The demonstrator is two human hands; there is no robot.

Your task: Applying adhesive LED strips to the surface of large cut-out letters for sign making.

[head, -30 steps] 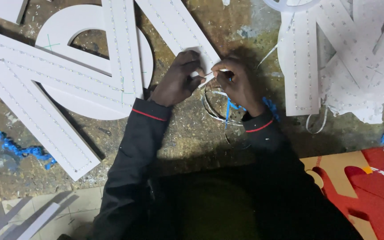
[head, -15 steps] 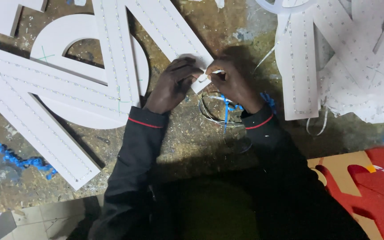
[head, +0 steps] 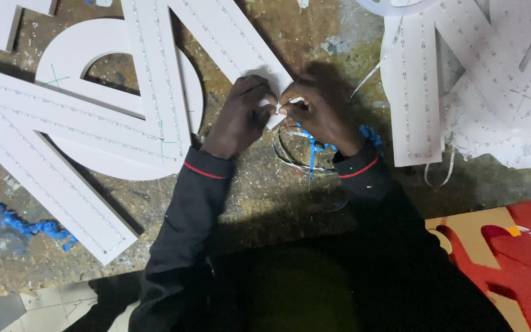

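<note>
Both hands pinch a thin white strip at the tip of a big white letter.

The left hand (head: 241, 117) and the right hand (head: 318, 110) are close together, fingertips almost touching, clamped on a thin white light strip (head: 276, 109). The strip sits on the bottom tip of the slanted white sign letter (head: 216, 37). To do it well, I think small, slow finger moves work best, keeping the strip flat on the letter. Just below that tip lies a loop of wires (head: 299, 150) on the messy workbench (head: 265, 190).
</note>
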